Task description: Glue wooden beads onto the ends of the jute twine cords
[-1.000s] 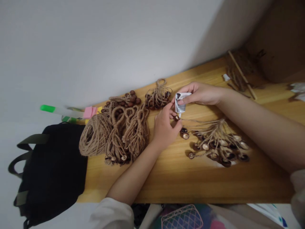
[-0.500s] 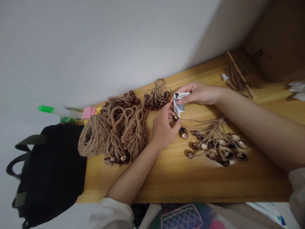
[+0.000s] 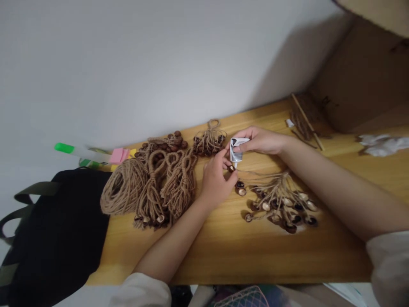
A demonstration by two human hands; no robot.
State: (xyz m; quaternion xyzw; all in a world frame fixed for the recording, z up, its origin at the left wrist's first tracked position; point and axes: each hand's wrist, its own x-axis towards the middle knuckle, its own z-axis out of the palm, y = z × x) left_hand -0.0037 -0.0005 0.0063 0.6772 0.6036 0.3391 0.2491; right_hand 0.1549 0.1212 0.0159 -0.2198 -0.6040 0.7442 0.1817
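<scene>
Between the thumb and fingers of my left hand (image 3: 214,181) is a small brown nut shell (image 3: 231,169), its cord running off to the right. My right hand (image 3: 255,140) grips a white glue tube (image 3: 237,150), nozzle down, with the tip at or just above that shell; whether glue flows I cannot make out. To the right lies a bundle of cords (image 3: 281,187) ending in several shells, some with pale insides. Two more shells (image 3: 241,191) rest on the table just below my left thumb.
Left of my hands lie knotted cord bunches (image 3: 179,183), a coil of twine (image 3: 123,187) and a black bag (image 3: 57,230). Behind are shell clusters (image 3: 209,143). A stick (image 3: 307,121), a small white cap (image 3: 290,123), crumpled paper (image 3: 383,145) and a cardboard box (image 3: 361,81) stand at right.
The camera view has shifted, so the table sits lower and more of the box shows. Both hands keep the same hold on the shell and the tube.
</scene>
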